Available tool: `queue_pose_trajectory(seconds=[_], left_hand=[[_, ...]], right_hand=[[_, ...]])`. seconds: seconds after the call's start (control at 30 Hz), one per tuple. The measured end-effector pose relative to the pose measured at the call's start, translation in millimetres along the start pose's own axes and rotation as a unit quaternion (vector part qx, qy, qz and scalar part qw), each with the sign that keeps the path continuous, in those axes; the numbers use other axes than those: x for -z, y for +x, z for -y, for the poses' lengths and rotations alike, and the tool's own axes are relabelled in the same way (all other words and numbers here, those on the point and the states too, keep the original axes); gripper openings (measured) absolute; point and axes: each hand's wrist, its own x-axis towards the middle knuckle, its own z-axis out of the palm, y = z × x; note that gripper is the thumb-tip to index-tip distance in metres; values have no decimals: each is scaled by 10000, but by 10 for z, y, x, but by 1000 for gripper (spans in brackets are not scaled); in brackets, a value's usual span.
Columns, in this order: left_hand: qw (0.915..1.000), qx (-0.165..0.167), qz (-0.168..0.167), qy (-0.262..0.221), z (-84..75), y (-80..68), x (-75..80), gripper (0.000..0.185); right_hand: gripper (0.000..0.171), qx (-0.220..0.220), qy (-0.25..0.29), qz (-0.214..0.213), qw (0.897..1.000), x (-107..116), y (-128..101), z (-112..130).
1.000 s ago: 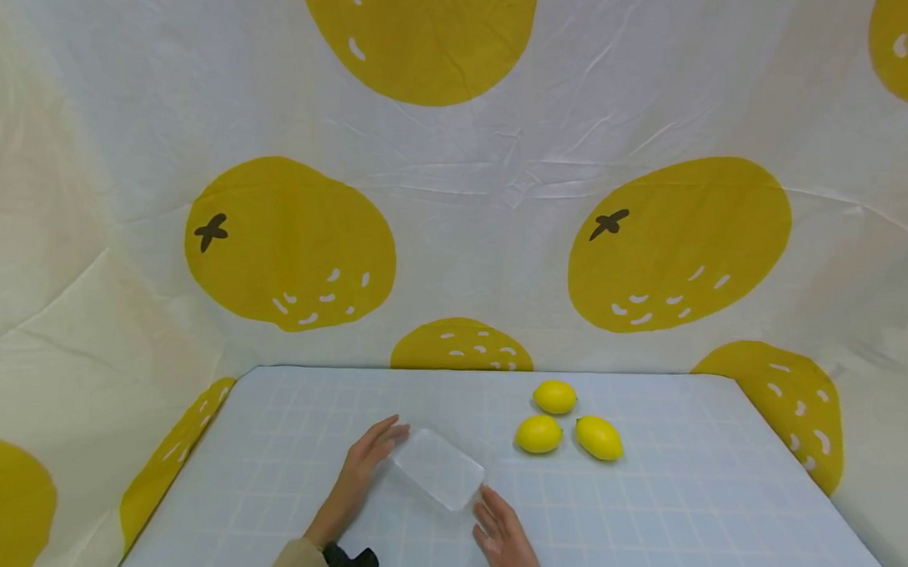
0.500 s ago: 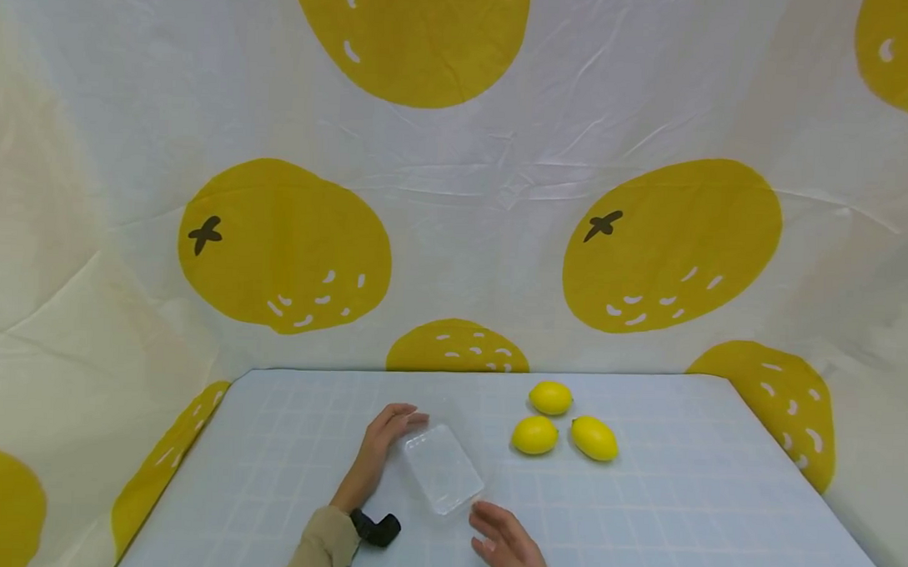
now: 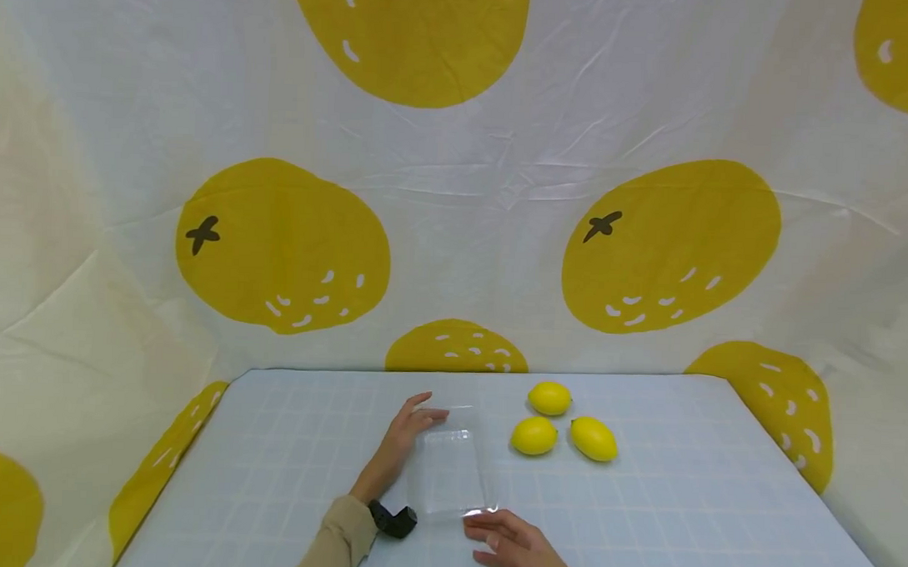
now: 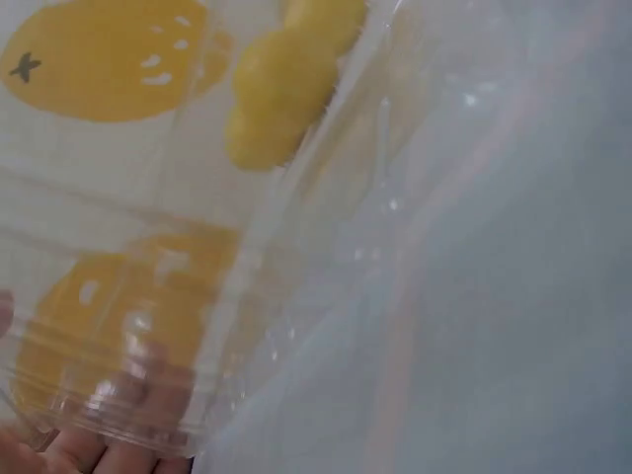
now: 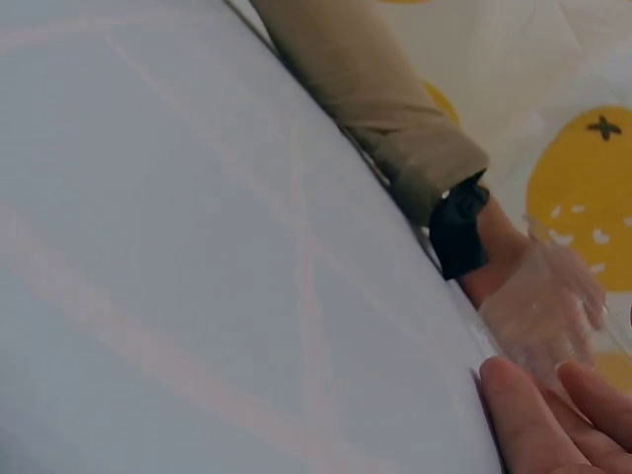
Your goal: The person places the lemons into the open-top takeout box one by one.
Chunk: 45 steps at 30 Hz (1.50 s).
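Observation:
A clear plastic container (image 3: 451, 475) lies lengthwise on the light blue gridded table (image 3: 679, 508). My left hand (image 3: 413, 424) rests with straight fingers against its far left corner, thumb along the far edge. My right hand (image 3: 501, 537) touches the near right corner with its fingertips (image 3: 479, 518). Three lemons (image 3: 549, 398) (image 3: 534, 435) (image 3: 594, 438) sit in a cluster just right of the container. In the left wrist view the container (image 4: 296, 296) fills the frame, with lemons (image 4: 267, 109) blurred behind it. The right wrist view shows my fingertips (image 5: 533, 425) at the container (image 5: 553, 316).
A white cloth with big yellow fruit prints (image 3: 283, 244) hangs behind and at both sides of the table. A black wrist strap (image 3: 393, 519) sits at my beige left sleeve (image 3: 335, 546). Bare table lies to the right of the lemons and at the left.
The container has turned from lying slantwise to pointing away from me. My left hand moved forward and right with its far end; my right hand shifted to the near right corner.

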Motion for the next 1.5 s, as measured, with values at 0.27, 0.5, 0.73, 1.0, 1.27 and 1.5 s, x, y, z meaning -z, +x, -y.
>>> queue_pose_trajectory(seconds=[0.27,0.5,0.73,1.0,1.27,1.5], left_hand=[[9974,-152,652,-263,7,-40,-80,71],[9971,3,753,-96,8,-34,-140,78],[9972,207,706,154,-11,-83,-202,80],[9986,70,507,107,2,-128,-211,71],[9988,-160,470,-53,27,-100,-210,65],[9982,-306,475,-177,12,-106,-222,65]], right_hand=[[45,-123,408,446,9981,75,-9,48],[46,-89,403,645,9971,111,2,33],[46,-74,414,732,9964,104,-11,24],[45,-30,320,646,9974,86,-1,26],[44,-26,701,900,9935,132,-3,2],[44,-48,1375,1229,9828,170,3,27]])
